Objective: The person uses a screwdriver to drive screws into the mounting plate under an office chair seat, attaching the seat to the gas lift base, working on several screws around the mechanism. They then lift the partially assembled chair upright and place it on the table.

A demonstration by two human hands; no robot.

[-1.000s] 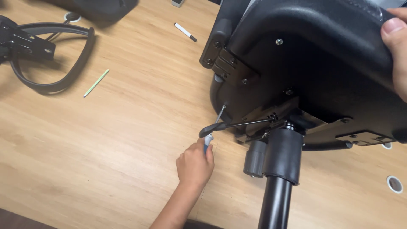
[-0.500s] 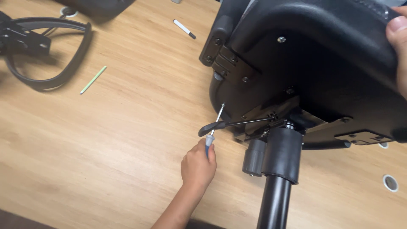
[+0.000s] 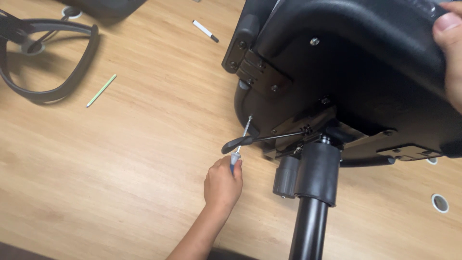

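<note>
A black office chair seat [image 3: 365, 29] lies tipped over on a wooden table [image 3: 120, 168], underside facing me. My left hand [image 3: 222, 185] grips a small screwdriver [image 3: 244, 131] by its blue handle. Its thin shaft points up toward the seat's lower left edge and crosses a black adjustment lever [image 3: 240, 143]. My right hand [image 3: 450, 43] clasps the padded seat edge at the top right. The black gas cylinder [image 3: 310, 226] runs down from the seat mechanism to the bottom of the view. A black hinge bracket [image 3: 257, 72] with screws sits on the seat's left side.
A black curved armrest part [image 3: 53, 91] lies at the upper left. A thin green stick [image 3: 101, 90] rests beside it. A white marker [image 3: 205, 31] lies at the top centre. A round cable hole [image 3: 440, 202] opens in the table at the lower right.
My left hand and the screwdriver have edged slightly upward toward the seat. My right hand keeps its hold on the seat edge.
</note>
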